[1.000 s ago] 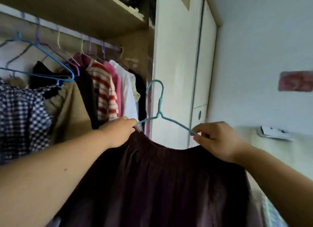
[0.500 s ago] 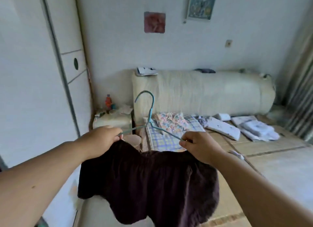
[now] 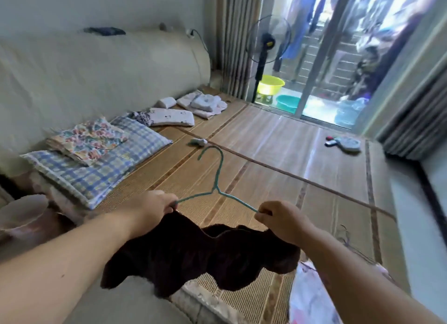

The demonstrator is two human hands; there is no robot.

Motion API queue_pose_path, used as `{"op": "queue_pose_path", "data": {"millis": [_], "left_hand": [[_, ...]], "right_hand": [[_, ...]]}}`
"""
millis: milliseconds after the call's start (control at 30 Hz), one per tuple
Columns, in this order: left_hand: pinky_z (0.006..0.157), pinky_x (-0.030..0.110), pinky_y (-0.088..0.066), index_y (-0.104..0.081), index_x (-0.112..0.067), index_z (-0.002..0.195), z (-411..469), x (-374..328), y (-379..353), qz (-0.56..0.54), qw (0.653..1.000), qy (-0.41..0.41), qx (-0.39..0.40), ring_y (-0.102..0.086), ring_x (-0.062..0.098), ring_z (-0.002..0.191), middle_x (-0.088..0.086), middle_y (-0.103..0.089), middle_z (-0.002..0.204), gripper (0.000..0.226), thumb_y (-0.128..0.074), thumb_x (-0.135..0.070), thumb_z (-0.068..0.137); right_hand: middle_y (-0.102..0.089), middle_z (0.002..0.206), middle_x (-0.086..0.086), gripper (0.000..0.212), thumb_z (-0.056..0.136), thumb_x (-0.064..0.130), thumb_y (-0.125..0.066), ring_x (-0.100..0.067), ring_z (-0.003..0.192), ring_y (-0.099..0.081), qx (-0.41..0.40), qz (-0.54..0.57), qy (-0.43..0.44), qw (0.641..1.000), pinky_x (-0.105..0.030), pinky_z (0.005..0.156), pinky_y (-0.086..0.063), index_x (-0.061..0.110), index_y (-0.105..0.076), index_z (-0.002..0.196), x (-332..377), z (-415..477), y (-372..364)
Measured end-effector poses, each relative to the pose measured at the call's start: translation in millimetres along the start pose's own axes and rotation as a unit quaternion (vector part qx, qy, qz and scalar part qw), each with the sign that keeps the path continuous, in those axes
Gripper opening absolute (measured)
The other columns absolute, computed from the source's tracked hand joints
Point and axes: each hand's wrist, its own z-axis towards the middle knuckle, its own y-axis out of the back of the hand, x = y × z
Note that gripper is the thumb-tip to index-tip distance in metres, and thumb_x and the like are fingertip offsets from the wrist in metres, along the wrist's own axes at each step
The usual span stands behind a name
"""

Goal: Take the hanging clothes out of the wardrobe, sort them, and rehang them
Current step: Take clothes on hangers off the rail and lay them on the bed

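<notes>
The dark garment [image 3: 200,256] hangs on the teal wire hanger [image 3: 215,183] above the near end of the woven mat [image 3: 278,154]. The left hand [image 3: 150,210] grips the hanger's left shoulder; the right hand [image 3: 280,222] pinches its right shoulder. Fabric hides the hanger's ends.

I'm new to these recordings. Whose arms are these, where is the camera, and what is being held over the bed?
There is no machine here. A person wears one wide-angle camera on the head, so you see their own arms. The left hand and right hand each pinch one end of a teal wire hanger, with a dark garment draped below it. Underneath lies a woven bed mat with a checked pillow, a folded floral cloth on the pillow, and folded laundry farther back.
</notes>
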Motion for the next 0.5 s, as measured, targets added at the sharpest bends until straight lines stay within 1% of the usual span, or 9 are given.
{"op": "queue_pose_path", "data": {"millis": [33, 100, 167, 233, 333, 400, 433, 500], "left_hand": [[0.070, 0.029, -0.041, -0.048, -0.041, 0.082, 7, -15, -3, 0.003, 1.000, -0.019, 0.012, -0.054, 0.011, 0.084, -0.013, -0.049, 0.085, 0.018, -0.045, -0.029, 0.096], [0.069, 0.030, -0.042, -0.047, -0.041, 0.078, 24, -48, -14, 0.002, 0.997, -0.071, 0.034, -0.053, 0.011, 0.081, -0.012, -0.052, 0.086, 0.023, -0.045, -0.028, 0.095], [0.067, 0.030, -0.041, -0.049, -0.041, 0.078, 35, -86, -26, -0.014, 0.992, -0.110, 0.056, -0.053, 0.008, 0.080, -0.014, -0.054, 0.086, 0.023, -0.046, -0.027, 0.096], [0.064, 0.025, -0.037, -0.054, -0.039, 0.078, 43, -118, -41, -0.054, 0.985, -0.139, 0.082, -0.055, 0.006, 0.080, -0.015, -0.057, 0.086, 0.023, -0.048, -0.027, 0.095], [0.065, 0.025, -0.040, -0.057, -0.040, 0.076, 53, -166, -65, -0.089, 0.972, -0.183, 0.120, -0.059, 0.009, 0.077, -0.013, -0.060, 0.084, 0.025, -0.048, -0.028, 0.095], [0.066, 0.027, -0.045, -0.056, -0.039, 0.075, 56, -198, -77, -0.088, 0.963, -0.214, 0.137, -0.060, 0.011, 0.076, -0.012, -0.061, 0.083, 0.025, -0.047, -0.027, 0.096], [0.068, 0.028, -0.047, -0.056, -0.038, 0.077, 57, -213, -84, -0.083, 0.960, -0.226, 0.145, -0.060, 0.011, 0.078, -0.011, -0.061, 0.084, 0.025, -0.047, -0.025, 0.096], [0.076, 0.031, -0.049, -0.058, -0.036, 0.086, 60, -245, -98, -0.061, 0.954, -0.251, 0.153, -0.060, 0.013, 0.084, -0.008, -0.063, 0.091, 0.019, -0.046, -0.025, 0.097]], "right_hand": [[-0.049, 0.060, 0.012, 0.017, 0.087, 0.036, -0.061, -0.014, 0.068, -0.051, -0.008, 0.000, -0.024, 1.000, -0.026, 0.063, -0.039, 0.032, -0.058, 0.071, -12, -13, 2], [-0.049, 0.057, 0.010, 0.027, 0.086, 0.036, -0.062, -0.014, 0.063, -0.052, -0.029, 0.007, -0.083, 0.996, -0.028, 0.062, -0.043, 0.031, -0.054, 0.062, -41, -44, 7], [-0.049, 0.054, 0.008, 0.032, 0.087, 0.035, -0.063, -0.010, 0.053, -0.048, -0.042, 0.022, -0.133, 0.990, -0.027, 0.055, -0.039, 0.030, -0.052, 0.057, -66, -79, 16], [-0.050, 0.054, 0.007, 0.032, 0.087, 0.034, -0.063, -0.009, 0.051, -0.045, -0.048, 0.037, -0.177, 0.982, -0.025, 0.052, -0.035, 0.032, -0.053, 0.057, -88, -111, 26], [-0.058, 0.064, 0.007, 0.025, 0.086, 0.033, -0.064, -0.011, 0.060, -0.054, -0.072, 0.039, -0.232, 0.969, -0.028, 0.057, -0.041, 0.030, -0.058, 0.062, -114, -156, 42], [-0.063, 0.072, 0.007, 0.017, 0.085, 0.034, -0.065, -0.011, 0.068, -0.058, -0.080, 0.038, -0.264, 0.960, -0.029, 0.062, -0.044, 0.030, -0.063, 0.069, -131, -180, 49], [-0.064, 0.074, 0.007, 0.014, 0.085, 0.034, -0.065, -0.011, 0.069, -0.059, -0.083, 0.040, -0.278, 0.956, -0.028, 0.062, -0.045, 0.029, -0.066, 0.072, -140, -191, 51], [-0.065, 0.077, 0.007, 0.013, 0.085, 0.035, -0.065, -0.010, 0.070, -0.059, -0.088, 0.045, -0.302, 0.948, -0.026, 0.062, -0.045, 0.025, -0.071, 0.079, -161, -211, 53]]}}
